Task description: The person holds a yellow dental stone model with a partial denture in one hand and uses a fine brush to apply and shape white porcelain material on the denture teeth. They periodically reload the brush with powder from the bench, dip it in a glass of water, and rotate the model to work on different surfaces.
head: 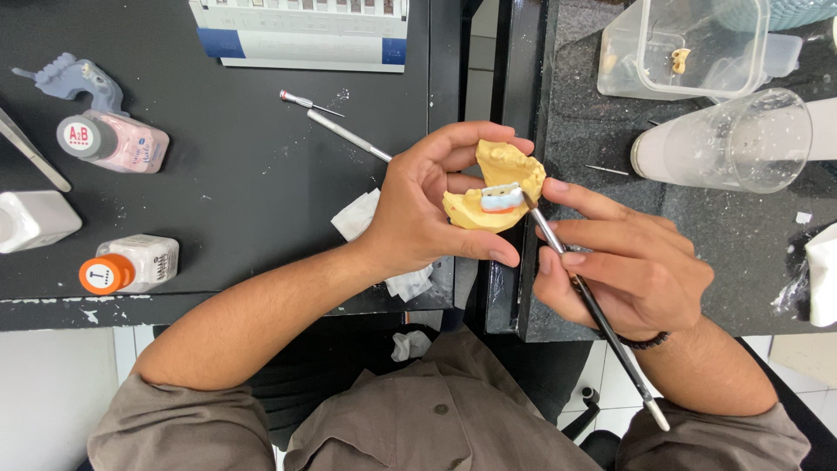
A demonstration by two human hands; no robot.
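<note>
left hand (418, 209) holding yellow dental cast (488, 196), right hand (628, 266) brush (575, 279) touching it

left hand (418, 205): holds yellow dental cast (493, 187) | right hand (628, 270): brush (593, 305) tip on cast

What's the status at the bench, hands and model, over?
Left hand grips yellow dental model. Right hand holds brush, tip at the white tooth piece. Nothing between them.

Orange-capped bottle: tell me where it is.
In the head view, the orange-capped bottle lies on its side at the dark table's near left edge, below the pink bottle.
</note>
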